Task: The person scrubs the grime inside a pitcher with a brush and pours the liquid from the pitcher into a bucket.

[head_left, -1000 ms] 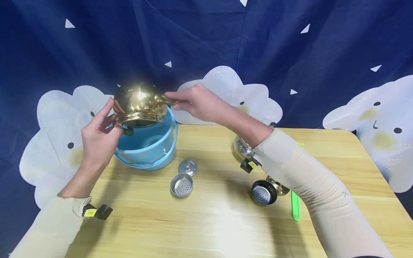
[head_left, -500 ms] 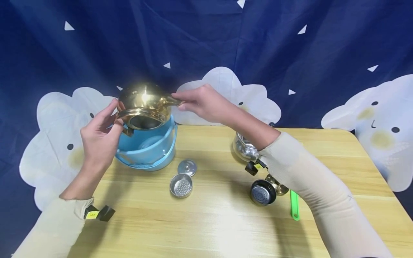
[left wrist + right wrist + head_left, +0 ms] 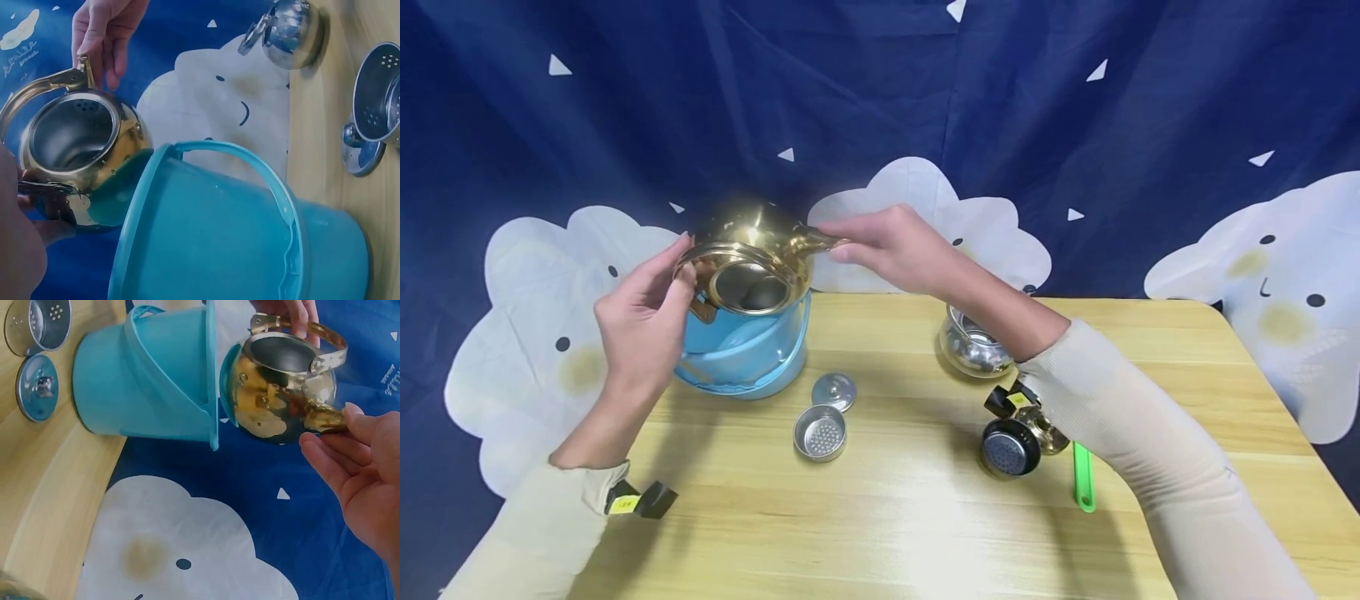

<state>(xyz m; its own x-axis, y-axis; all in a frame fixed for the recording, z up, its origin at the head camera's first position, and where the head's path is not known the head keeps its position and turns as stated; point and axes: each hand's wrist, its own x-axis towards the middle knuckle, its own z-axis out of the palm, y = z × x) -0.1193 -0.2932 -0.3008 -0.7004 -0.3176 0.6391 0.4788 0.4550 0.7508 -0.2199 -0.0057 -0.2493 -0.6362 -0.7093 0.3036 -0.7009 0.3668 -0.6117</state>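
A shiny gold teapot [image 3: 741, 223] is held tipped over the blue bucket [image 3: 752, 367], its lidless round mouth turned toward the head camera. My left hand [image 3: 643, 325] grips it at the handle side. On the opposite side, my right hand [image 3: 895, 250] pinches the spout [image 3: 326, 419] between thumb and fingers. In the left wrist view, the curved handle [image 3: 40, 84] swings to one side of the mouth, and the pot's inside looks bare. Part of the left hand's grip is hidden by the pot.
A small strainer cup [image 3: 821, 433] and a silver lid [image 3: 834, 391] lie before the bucket. Under my right arm stand a silver teapot [image 3: 973, 346], a black-rimmed strainer [image 3: 1010, 448], a gold lid [image 3: 1047, 432] and a green-handled tool [image 3: 1083, 479]. A blue curtain [image 3: 880, 83] hangs behind the table.
Both hands have rotated the gold teapot from mouth-down to tilted, so its opening now shows. It has also shifted slightly to the right.
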